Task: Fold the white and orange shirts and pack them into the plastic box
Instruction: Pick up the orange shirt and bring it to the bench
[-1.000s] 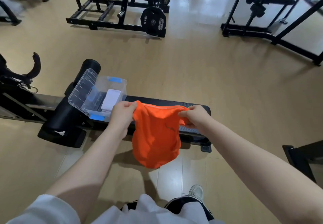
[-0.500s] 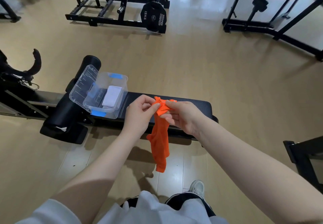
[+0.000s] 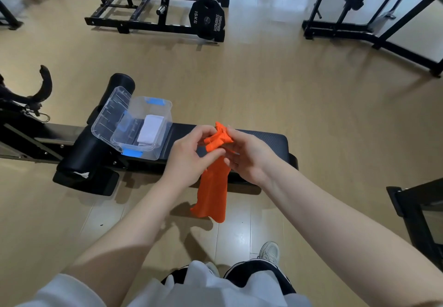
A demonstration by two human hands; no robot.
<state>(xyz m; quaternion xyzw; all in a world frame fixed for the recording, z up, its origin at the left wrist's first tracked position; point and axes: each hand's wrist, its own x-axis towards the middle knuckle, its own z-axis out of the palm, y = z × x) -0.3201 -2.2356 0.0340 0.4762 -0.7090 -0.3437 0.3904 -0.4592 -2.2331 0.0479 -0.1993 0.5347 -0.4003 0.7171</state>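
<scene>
An orange shirt (image 3: 213, 187), gathered into a narrow strip, hangs in the air in front of the near edge of a black padded bench (image 3: 263, 140), its bunched top pinched between two bare hands and its loose lower end dangling above the wood floor (image 3: 287, 86). The left hand (image 3: 189, 155) curls its fingers and thumb around the bunched collar end from the left; the right hand (image 3: 247, 153) grips the same bunch from the right, fingers bent over the cloth, the two hands almost touching. At the left end of the bench stands a clear plastic box (image 3: 153, 127) with blue clasps, its lid (image 3: 107, 117) tipped open to the left against a black roller pad (image 3: 121, 84). A folded white shirt (image 3: 151, 132) lies inside the box, against its right wall. Beyond the bench, a weight rack (image 3: 155, 17) holds a black plate marked 15KG (image 3: 206, 20). A white shoe (image 3: 271, 251) shows at the bottom edge.
</scene>
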